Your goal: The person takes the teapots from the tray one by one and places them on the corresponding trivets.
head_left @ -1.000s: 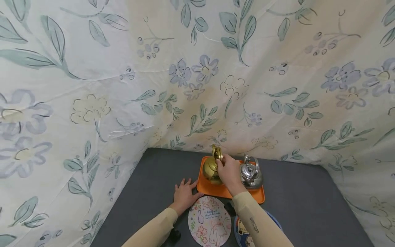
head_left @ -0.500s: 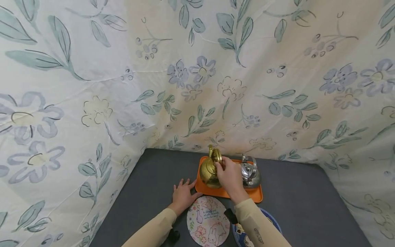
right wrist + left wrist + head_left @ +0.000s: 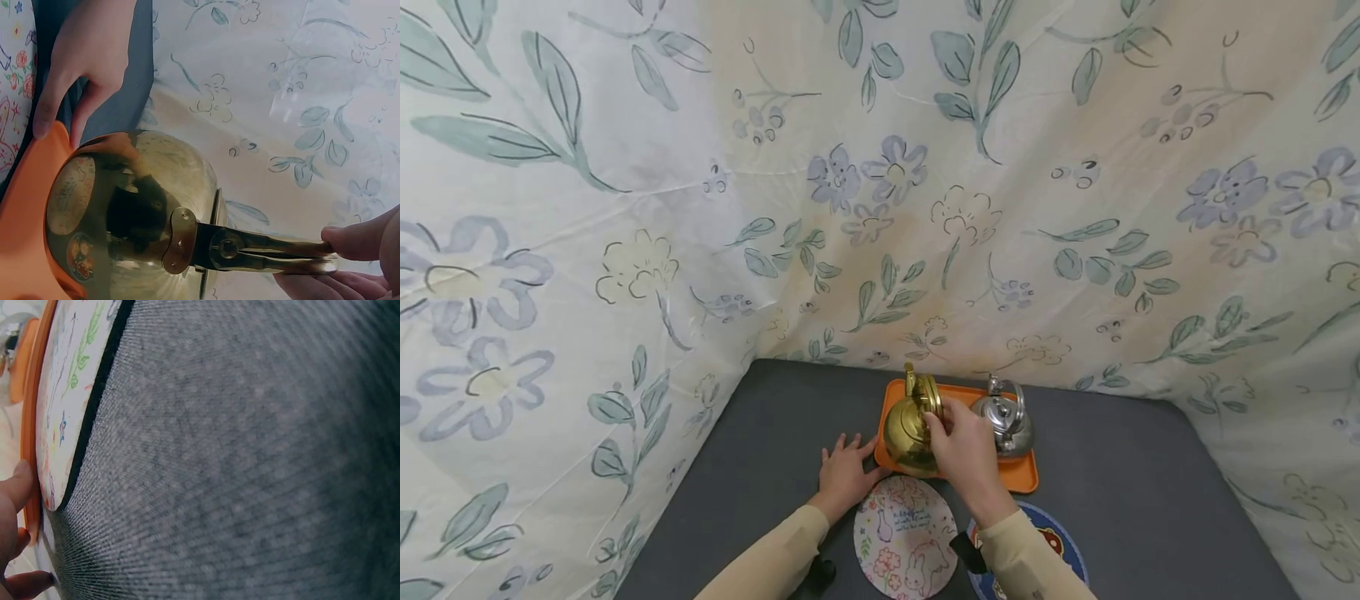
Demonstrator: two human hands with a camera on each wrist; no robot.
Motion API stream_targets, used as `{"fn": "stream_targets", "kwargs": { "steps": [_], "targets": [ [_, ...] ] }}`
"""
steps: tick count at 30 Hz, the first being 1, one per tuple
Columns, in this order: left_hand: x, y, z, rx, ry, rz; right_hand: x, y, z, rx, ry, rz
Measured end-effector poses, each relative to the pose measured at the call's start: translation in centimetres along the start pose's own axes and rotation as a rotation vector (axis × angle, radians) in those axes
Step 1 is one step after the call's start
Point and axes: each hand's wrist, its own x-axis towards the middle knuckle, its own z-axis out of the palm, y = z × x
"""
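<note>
A gold kettle [image 3: 906,435] is on the left part of an orange tray [image 3: 1019,477]. My right hand [image 3: 967,458] grips its raised handle; in the right wrist view the thumb and fingers close round the handle [image 3: 275,250], and the kettle's base is against or just over the tray. To the right on the same tray stands a silver kettle [image 3: 1009,423]. My left hand [image 3: 846,477] lies with fingers spread at the tray's left corner. Its thumb and a finger touch the rim there, as the left wrist view also shows with the thumb [image 3: 21,481] against the orange edge.
A white round mat [image 3: 904,533] with rabbit and flower drawings lies in front of the tray. Beside it is a blue round mat [image 3: 1063,542], partly under my right forearm. The dark grey table [image 3: 1127,492] meets a floral cloth [image 3: 865,208] behind and at the sides.
My right hand has brought the gold kettle slightly toward me and lower, over the tray's near side. My left hand has stayed at the tray corner.
</note>
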Motion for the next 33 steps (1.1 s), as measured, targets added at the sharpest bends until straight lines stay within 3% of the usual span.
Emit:
{"fn": "stream_targets", "kwargs": {
  "steps": [33],
  "targets": [
    [0.0,-0.1,0.1,0.059,-0.011,0.001,-4.4,-1.7,-2.4,0.012,0.027,0.015]
  ]
}}
